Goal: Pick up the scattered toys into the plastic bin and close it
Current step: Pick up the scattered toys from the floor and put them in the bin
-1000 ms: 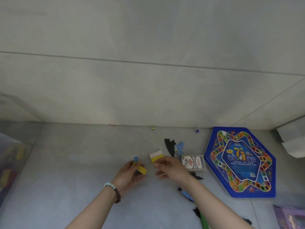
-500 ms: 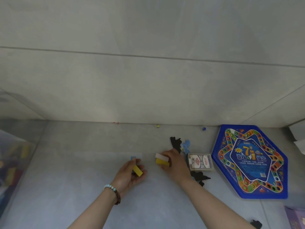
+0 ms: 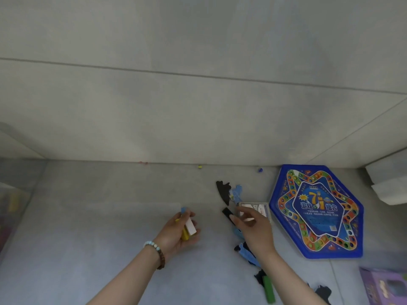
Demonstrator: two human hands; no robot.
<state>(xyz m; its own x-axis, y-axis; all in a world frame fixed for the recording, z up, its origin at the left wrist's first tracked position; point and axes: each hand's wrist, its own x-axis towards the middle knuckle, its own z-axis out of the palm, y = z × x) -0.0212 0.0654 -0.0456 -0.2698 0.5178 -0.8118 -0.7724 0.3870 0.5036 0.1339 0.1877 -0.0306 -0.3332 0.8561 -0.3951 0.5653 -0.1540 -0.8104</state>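
head view, black block [image 3: 226, 213]: lies on the floor [image 3: 105, 227] just left of the card deck [image 3: 256, 209], long axis running far-left to near-right.
right hand [image 3: 253, 230]: the nearer hand; the block lies up and left of its palm, and its fingertips [image 3: 231, 217] meet the block's near end.
right grip: fingers stretched forward; i cannot tell whether they already pinch the block.
left hand [image 3: 176, 232]: curled round a white block [image 3: 191, 226] and a yellow block [image 3: 184, 235], with a small blue piece [image 3: 183, 209] at its fingertips.
plastic bin [image 3: 11, 208]: at the far left edge, well apart from both hands, with blurred coloured toys inside.
coming move: likely a pinch across the block's short sides, then a carry leftward past the full left hand.
other toys: black cutout [image 3: 222, 191], green block [image 3: 268, 290] and board game [image 3: 317, 213] lie to the right, not yet gathered.
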